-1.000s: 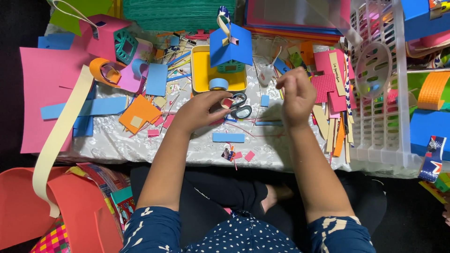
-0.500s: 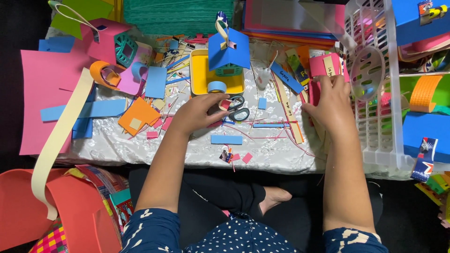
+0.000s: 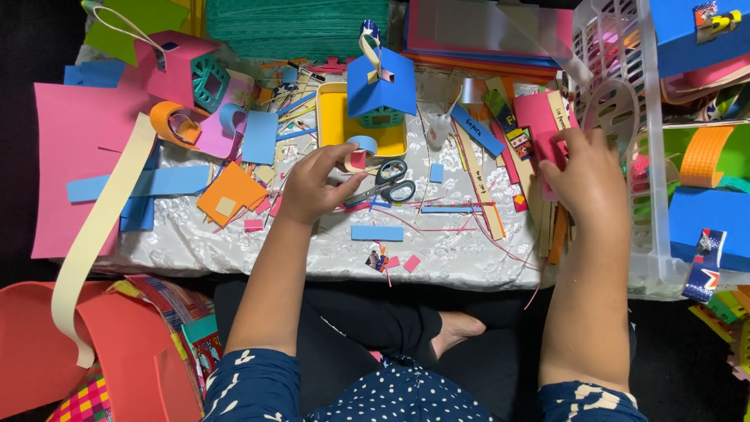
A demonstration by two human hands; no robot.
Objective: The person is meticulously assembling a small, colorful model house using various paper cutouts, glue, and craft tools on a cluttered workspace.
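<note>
At frame centre, left hand [image 3: 312, 184] pinches a small paper loop [image 3: 358, 160]; right hand [image 3: 590, 176], fingers spread, presses pink paper strips [image 3: 539, 117].

Blue paper house [image 3: 382, 84], yellow tray [image 3: 334, 117], white basket [image 3: 642, 156]

a low table [image 3: 234, 250] under a silvery patterned cloth [image 3: 453, 258] stands on a dark floor [image 3: 16, 47]; a white plastic basket [image 3: 656, 234] sits at right, evenly lit.

blue paper house [image 3: 381, 84], yellow tray [image 3: 334, 117], perhaps black-handled scissors [image 3: 391, 181]
</note>
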